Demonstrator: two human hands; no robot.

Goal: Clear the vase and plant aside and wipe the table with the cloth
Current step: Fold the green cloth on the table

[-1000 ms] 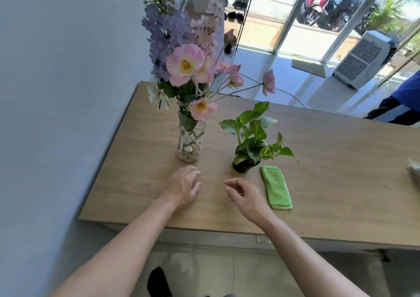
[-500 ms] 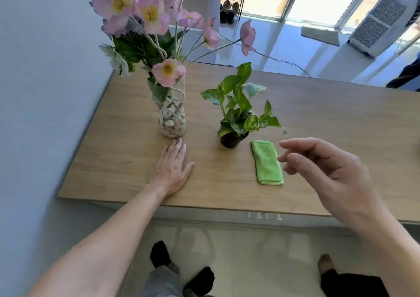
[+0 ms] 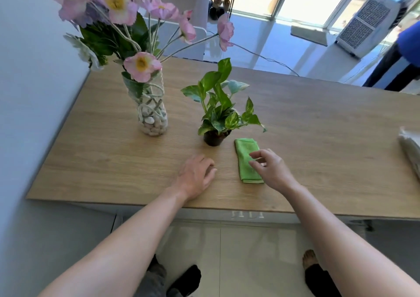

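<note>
A clear glass vase (image 3: 152,117) holding white pebbles and tall pink flowers stands on the wooden table (image 3: 318,137) at the left. To its right is a small leafy plant in a black pot (image 3: 214,137). A folded green cloth (image 3: 246,159) lies flat just right of the pot. My left hand (image 3: 195,176) rests palm down on the table in front of the pot, holding nothing. My right hand (image 3: 270,169) hovers over the cloth's right side, fingers apart and curled, holding nothing.
A pale wall (image 3: 34,92) runs along the table's left end. A whitish bundle (image 3: 410,149) lies at the table's right edge. Behind the table are a tiled floor, a cable, a white air cooler (image 3: 370,21) and a person in blue (image 3: 406,53).
My right hand has come down from mid-air to just above the green cloth. My left hand has slid right, from in front of the vase to in front of the pot.
</note>
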